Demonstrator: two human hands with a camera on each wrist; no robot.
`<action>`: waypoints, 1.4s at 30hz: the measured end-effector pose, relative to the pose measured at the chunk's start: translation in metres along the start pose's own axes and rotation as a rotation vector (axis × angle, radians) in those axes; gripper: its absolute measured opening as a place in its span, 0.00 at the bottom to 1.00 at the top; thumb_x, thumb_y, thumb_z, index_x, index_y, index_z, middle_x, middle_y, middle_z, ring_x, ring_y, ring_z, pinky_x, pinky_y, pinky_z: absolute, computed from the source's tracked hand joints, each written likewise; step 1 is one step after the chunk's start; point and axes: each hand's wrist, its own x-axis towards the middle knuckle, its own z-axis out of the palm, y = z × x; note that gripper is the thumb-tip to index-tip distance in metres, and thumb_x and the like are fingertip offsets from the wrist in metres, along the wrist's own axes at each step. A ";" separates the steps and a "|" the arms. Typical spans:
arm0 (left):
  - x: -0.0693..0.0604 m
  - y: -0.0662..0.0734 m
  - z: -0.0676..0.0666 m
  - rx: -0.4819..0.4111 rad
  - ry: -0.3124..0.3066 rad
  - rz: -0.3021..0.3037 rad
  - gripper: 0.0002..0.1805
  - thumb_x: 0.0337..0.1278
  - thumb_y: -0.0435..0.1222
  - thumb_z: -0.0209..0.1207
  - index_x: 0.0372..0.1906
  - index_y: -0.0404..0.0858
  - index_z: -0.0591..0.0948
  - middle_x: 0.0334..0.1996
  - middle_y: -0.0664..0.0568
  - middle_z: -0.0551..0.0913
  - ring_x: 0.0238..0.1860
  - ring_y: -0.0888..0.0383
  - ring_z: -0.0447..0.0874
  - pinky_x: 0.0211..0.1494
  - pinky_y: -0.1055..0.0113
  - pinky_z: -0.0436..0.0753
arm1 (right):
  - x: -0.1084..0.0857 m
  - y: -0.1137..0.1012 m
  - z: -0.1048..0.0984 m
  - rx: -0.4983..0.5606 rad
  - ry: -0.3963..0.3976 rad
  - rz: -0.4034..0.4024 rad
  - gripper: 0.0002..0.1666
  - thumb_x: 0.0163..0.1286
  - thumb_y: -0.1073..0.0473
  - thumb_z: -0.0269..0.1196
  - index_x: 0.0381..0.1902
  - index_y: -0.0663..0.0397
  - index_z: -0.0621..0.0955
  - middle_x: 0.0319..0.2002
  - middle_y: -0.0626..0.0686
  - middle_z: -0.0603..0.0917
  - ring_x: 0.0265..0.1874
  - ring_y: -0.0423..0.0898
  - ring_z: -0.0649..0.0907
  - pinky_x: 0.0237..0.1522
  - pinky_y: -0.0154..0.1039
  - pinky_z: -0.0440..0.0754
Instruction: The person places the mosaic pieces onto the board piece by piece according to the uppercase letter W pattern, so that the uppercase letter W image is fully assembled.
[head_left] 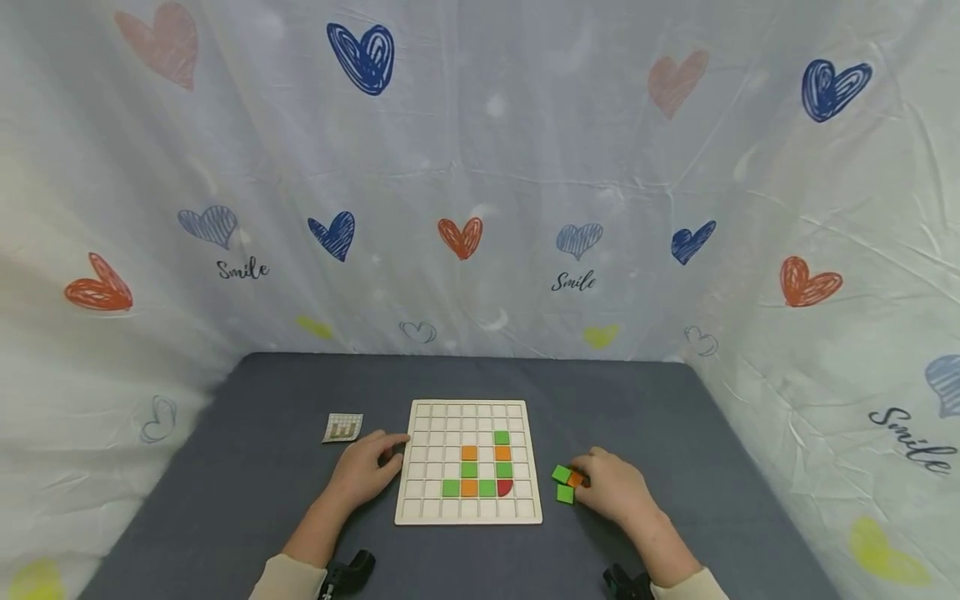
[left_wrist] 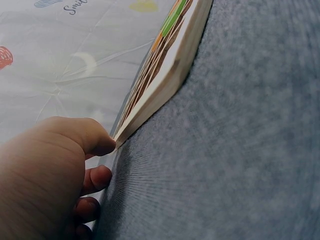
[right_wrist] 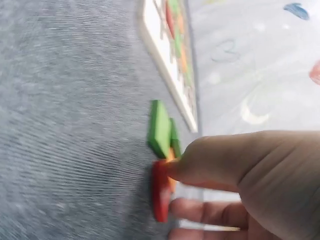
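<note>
A pale square grid board [head_left: 431, 508] lies in the middle of the table, holding several green and orange square tiles and a red rounded piece [head_left: 504, 487]. My left hand [head_left: 363, 469] rests at the board's left side, its index finger stretched to the edge. In the left wrist view the thumb [left_wrist: 102, 142] meets the board's side. On the right, my right hand [head_left: 615, 487] reaches over loose tiles, with thumb and index finger around an orange tile [head_left: 575, 479]. Two green tiles [head_left: 565, 494] lie against it. Beside the thumb is another red piece [right_wrist: 160, 192]; whether the fingers pinch anything is unclear.
A small printed card [head_left: 343, 427] lies left of the board, above the left hand. Dark grey cloth [head_left: 465, 558] covers the table. Behind and at both sides hangs a pale curtain [head_left: 510, 183] printed with hearts. Black straps with devices [head_left: 348, 575] sit at both wrists.
</note>
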 end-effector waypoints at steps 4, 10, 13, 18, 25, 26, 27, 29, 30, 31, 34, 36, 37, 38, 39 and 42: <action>-0.001 -0.001 0.001 0.001 0.000 0.000 0.17 0.66 0.36 0.65 0.58 0.46 0.87 0.26 0.62 0.69 0.23 0.63 0.62 0.31 0.63 0.66 | -0.005 0.002 -0.007 0.026 -0.052 0.072 0.13 0.56 0.57 0.76 0.39 0.53 0.89 0.27 0.46 0.78 0.25 0.42 0.75 0.30 0.46 0.78; -0.002 -0.002 -0.004 -0.021 0.005 0.003 0.18 0.66 0.35 0.65 0.59 0.46 0.86 0.27 0.62 0.70 0.23 0.63 0.62 0.31 0.62 0.66 | -0.011 0.003 -0.009 0.100 -0.057 0.085 0.10 0.56 0.59 0.77 0.26 0.50 0.84 0.18 0.45 0.73 0.18 0.42 0.72 0.24 0.41 0.72; -0.002 -0.003 -0.007 -0.018 0.007 -0.005 0.18 0.66 0.35 0.65 0.59 0.46 0.86 0.27 0.62 0.70 0.23 0.63 0.63 0.31 0.62 0.66 | -0.010 0.004 -0.007 0.108 -0.041 0.071 0.10 0.52 0.60 0.75 0.24 0.48 0.81 0.19 0.45 0.73 0.18 0.42 0.71 0.23 0.41 0.70; -0.004 -0.004 -0.008 -0.020 0.006 -0.018 0.18 0.65 0.35 0.65 0.59 0.46 0.86 0.27 0.61 0.71 0.23 0.63 0.63 0.31 0.62 0.66 | -0.008 -0.006 -0.008 0.118 0.030 0.030 0.10 0.48 0.59 0.73 0.26 0.46 0.81 0.23 0.43 0.73 0.20 0.41 0.71 0.24 0.40 0.71; -0.004 -0.004 -0.009 -0.021 0.005 -0.003 0.18 0.65 0.35 0.65 0.59 0.46 0.86 0.27 0.61 0.70 0.23 0.63 0.62 0.31 0.63 0.66 | -0.003 -0.041 -0.021 0.111 0.161 -0.119 0.12 0.52 0.54 0.77 0.30 0.41 0.82 0.29 0.39 0.77 0.23 0.34 0.71 0.26 0.35 0.74; -0.004 -0.004 -0.008 -0.020 0.004 0.001 0.18 0.66 0.35 0.65 0.59 0.46 0.86 0.27 0.61 0.70 0.23 0.63 0.62 0.31 0.63 0.66 | -0.002 -0.047 -0.023 0.115 0.172 -0.139 0.13 0.52 0.54 0.77 0.31 0.41 0.82 0.29 0.39 0.78 0.23 0.34 0.71 0.27 0.34 0.73; -0.004 -0.004 -0.008 -0.019 0.004 0.005 0.18 0.66 0.35 0.65 0.59 0.46 0.86 0.27 0.62 0.70 0.23 0.63 0.62 0.31 0.63 0.66 | -0.001 -0.053 -0.024 0.120 0.181 -0.160 0.12 0.53 0.53 0.77 0.31 0.40 0.83 0.30 0.39 0.79 0.22 0.33 0.71 0.26 0.34 0.73; -0.003 -0.004 -0.008 -0.022 0.004 0.008 0.18 0.66 0.35 0.65 0.59 0.46 0.86 0.27 0.62 0.70 0.23 0.63 0.62 0.31 0.63 0.66 | 0.002 -0.064 -0.026 0.138 0.187 -0.199 0.12 0.54 0.53 0.77 0.32 0.39 0.83 0.30 0.38 0.79 0.22 0.33 0.70 0.26 0.33 0.73; -0.003 -0.004 -0.007 -0.026 0.004 0.009 0.18 0.66 0.35 0.65 0.59 0.46 0.87 0.27 0.62 0.70 0.23 0.63 0.62 0.31 0.63 0.66 | 0.003 -0.070 -0.026 0.149 0.186 -0.221 0.12 0.54 0.53 0.77 0.33 0.39 0.83 0.31 0.38 0.79 0.22 0.33 0.70 0.26 0.33 0.73; -0.003 -0.003 -0.007 -0.027 0.005 0.008 0.18 0.66 0.35 0.65 0.59 0.46 0.87 0.27 0.61 0.70 0.23 0.63 0.62 0.31 0.63 0.66 | 0.005 -0.075 -0.026 0.160 0.186 -0.243 0.11 0.54 0.53 0.76 0.33 0.39 0.83 0.32 0.37 0.79 0.23 0.33 0.70 0.26 0.33 0.73; -0.003 -0.002 -0.006 -0.026 0.003 0.009 0.18 0.66 0.35 0.65 0.59 0.46 0.87 0.27 0.61 0.70 0.23 0.63 0.61 0.31 0.63 0.65 | 0.011 -0.090 -0.024 0.187 0.167 -0.304 0.11 0.55 0.55 0.73 0.34 0.37 0.82 0.34 0.36 0.77 0.25 0.33 0.71 0.27 0.33 0.73; -0.002 -0.001 -0.005 -0.022 -0.001 0.010 0.18 0.66 0.35 0.65 0.59 0.46 0.87 0.27 0.61 0.70 0.23 0.63 0.62 0.31 0.62 0.66 | 0.015 -0.100 -0.022 0.216 0.145 -0.332 0.11 0.55 0.56 0.72 0.34 0.37 0.82 0.34 0.36 0.77 0.25 0.34 0.72 0.27 0.33 0.74; -0.002 0.000 -0.005 -0.021 -0.004 0.010 0.18 0.66 0.36 0.65 0.59 0.46 0.86 0.27 0.61 0.70 0.23 0.63 0.62 0.31 0.62 0.66 | 0.017 -0.104 -0.021 0.232 0.134 -0.343 0.11 0.55 0.57 0.71 0.34 0.37 0.81 0.35 0.35 0.77 0.25 0.34 0.72 0.27 0.33 0.74; -0.002 0.000 -0.005 -0.020 -0.006 0.012 0.18 0.66 0.36 0.65 0.59 0.46 0.86 0.27 0.61 0.69 0.23 0.62 0.61 0.31 0.62 0.65 | 0.018 -0.109 -0.021 0.252 0.119 -0.351 0.10 0.56 0.57 0.71 0.34 0.37 0.81 0.35 0.35 0.77 0.25 0.35 0.72 0.27 0.33 0.74; -0.001 0.000 -0.005 -0.022 -0.006 0.013 0.18 0.66 0.36 0.65 0.59 0.46 0.86 0.27 0.61 0.69 0.23 0.62 0.61 0.31 0.62 0.65 | 0.020 -0.114 -0.020 0.274 0.107 -0.358 0.10 0.57 0.58 0.71 0.34 0.37 0.81 0.34 0.35 0.77 0.24 0.35 0.72 0.27 0.33 0.74; -0.001 0.001 -0.004 -0.023 0.001 0.024 0.18 0.66 0.35 0.65 0.59 0.45 0.87 0.26 0.62 0.69 0.22 0.62 0.61 0.31 0.62 0.65 | 0.024 -0.128 -0.019 0.355 0.098 -0.390 0.10 0.59 0.57 0.72 0.36 0.37 0.82 0.35 0.34 0.78 0.25 0.36 0.73 0.27 0.33 0.74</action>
